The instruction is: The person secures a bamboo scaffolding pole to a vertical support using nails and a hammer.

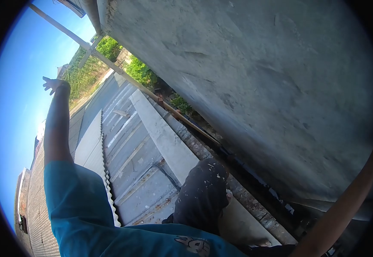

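My left arm [58, 124], in a teal sleeve, stretches out to the far left. At its end my left hand [54, 85] is open, fingers spread against the sky, with nothing in it. On the right, my right forearm [345, 210] reaches up along the grey plastered wall [255, 85]. It runs into the dark rim of the picture, where the right hand and anything it holds are lost. My bent knee [201, 188], in dark paint-spotted trousers, is above a flat ledge [165, 132].
A long pole [131, 79] with a crosspiece slants between wall and roof. A narrow, dark gap [255, 180] runs along the wall's foot. Metal sheets [131, 150] and a corrugated sheet [93, 150] with a wavy edge lie left of the ledge. Green bushes [139, 70] stand beyond.
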Demonstrator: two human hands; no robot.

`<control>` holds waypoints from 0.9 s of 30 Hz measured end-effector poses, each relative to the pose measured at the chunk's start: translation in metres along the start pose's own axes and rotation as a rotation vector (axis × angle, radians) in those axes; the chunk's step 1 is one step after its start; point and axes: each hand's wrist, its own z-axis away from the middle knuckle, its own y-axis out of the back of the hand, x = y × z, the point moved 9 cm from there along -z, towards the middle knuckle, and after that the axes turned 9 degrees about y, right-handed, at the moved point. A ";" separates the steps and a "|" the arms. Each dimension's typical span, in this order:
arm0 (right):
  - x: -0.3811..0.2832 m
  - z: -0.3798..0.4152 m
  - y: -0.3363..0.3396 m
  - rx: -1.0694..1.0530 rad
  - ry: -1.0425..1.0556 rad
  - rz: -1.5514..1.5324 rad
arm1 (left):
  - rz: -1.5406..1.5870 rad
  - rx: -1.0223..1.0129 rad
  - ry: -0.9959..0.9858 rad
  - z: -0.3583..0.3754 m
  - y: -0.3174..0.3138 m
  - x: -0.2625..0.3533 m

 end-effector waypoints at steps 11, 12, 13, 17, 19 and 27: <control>0.005 0.002 0.002 -0.048 -0.049 0.039 | 1.535 0.801 -1.431 0.349 0.096 -0.019; 0.006 0.001 0.002 -0.049 -0.073 0.029 | 1.569 0.912 -1.693 0.417 0.085 -0.041; 0.006 0.001 0.004 -0.050 -0.095 0.017 | 1.674 1.112 -1.848 0.477 0.068 -0.058; 0.011 0.001 0.000 -0.140 -0.218 0.055 | 1.225 1.003 -2.738 0.639 -0.020 -0.157; 0.013 0.013 0.001 -0.146 -0.178 0.080 | 1.118 0.966 -2.978 0.680 -0.041 -0.189; 0.043 0.054 -0.003 -0.211 -0.109 0.204 | 0.588 1.002 -2.952 0.742 -0.058 -0.152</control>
